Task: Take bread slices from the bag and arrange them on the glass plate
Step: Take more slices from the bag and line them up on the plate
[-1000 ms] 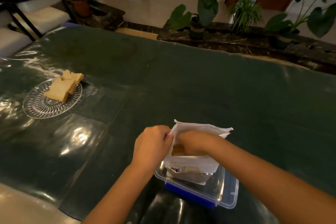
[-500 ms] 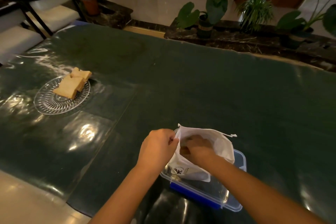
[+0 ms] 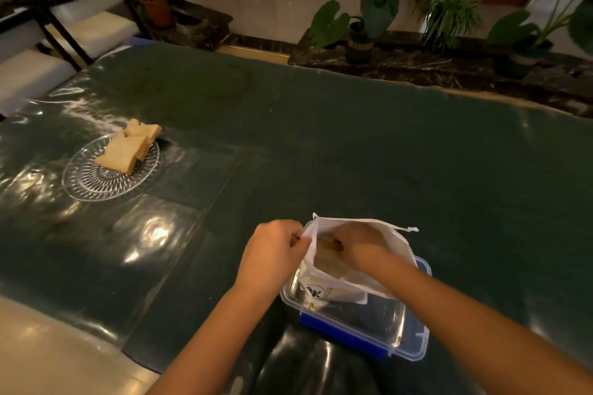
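So two or three bread slices (image 3: 123, 152) are already on the glass plate (image 3: 96, 184), way off left of the bag (image 3: 333, 279). More still inside. Left hand (image 3: 272, 253) pinches the bag's rim; right hand (image 3: 356, 242) is inside, grip closed on a slice (image 3: 327, 261), I'd guess.

Left hand (image 3: 272, 253) pinches bag (image 3: 330, 285); right hand (image 3: 359, 242) grips slice (image 3: 327, 261) inside.

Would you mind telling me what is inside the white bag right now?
The right hand reaches into the white bag, fingers on a bread slice. Anything deeper is hidden.
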Demonstrator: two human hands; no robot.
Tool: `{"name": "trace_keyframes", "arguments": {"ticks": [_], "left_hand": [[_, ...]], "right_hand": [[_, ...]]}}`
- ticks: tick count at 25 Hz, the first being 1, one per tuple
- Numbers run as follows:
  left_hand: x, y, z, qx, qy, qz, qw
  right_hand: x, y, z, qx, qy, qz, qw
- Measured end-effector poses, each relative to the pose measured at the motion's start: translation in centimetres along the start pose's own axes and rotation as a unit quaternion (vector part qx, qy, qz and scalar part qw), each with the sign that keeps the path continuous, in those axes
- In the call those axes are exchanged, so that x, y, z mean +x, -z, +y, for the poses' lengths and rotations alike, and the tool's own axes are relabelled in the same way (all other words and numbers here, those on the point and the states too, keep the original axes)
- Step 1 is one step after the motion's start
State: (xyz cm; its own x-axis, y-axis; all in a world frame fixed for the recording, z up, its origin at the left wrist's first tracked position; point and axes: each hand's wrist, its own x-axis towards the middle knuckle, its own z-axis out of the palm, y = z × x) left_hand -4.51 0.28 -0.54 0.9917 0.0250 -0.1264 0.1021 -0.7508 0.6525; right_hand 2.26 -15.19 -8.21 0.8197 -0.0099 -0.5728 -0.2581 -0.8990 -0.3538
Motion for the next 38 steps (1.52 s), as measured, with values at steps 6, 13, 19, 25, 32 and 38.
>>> {"name": "trace_keyframes", "arguments": {"ticks": [6,13,19,25,32,38], "left_hand": [[-0.2,1.2,0.3,-0.010,0.012,0.009,1.000],[-0.6,0.7,1.6,0.013,-0.025,-0.009,1.000],[-0.3,1.0,0.5,-0.029,0.010,-0.016,0.999],[0.2,1.5,-0.1,-0.284,0.022,0.046,0.958],[0.6,3.0,4.0,-0.436,-0.101,-0.123,0.886],[0.5,3.6,5.1,-0.456,-0.108,-0.021,0.883]], "right_hand": [[-3.3,2.2,1.4,-0.195,0.223,0.018,0.955],[-8.5,5.1,-1.4,-0.252,0.324,0.066,0.909],[-11.9,9.7,2.5,-0.010,0.293,0.129,0.947],[-13.7,12.3,2.9,0.161,0.289,0.172,0.928],[-15.5,12.7,2.0,0.413,0.298,0.172,0.843],[-14.4,12.3,2.4,0.513,0.255,0.109,0.813]]}}
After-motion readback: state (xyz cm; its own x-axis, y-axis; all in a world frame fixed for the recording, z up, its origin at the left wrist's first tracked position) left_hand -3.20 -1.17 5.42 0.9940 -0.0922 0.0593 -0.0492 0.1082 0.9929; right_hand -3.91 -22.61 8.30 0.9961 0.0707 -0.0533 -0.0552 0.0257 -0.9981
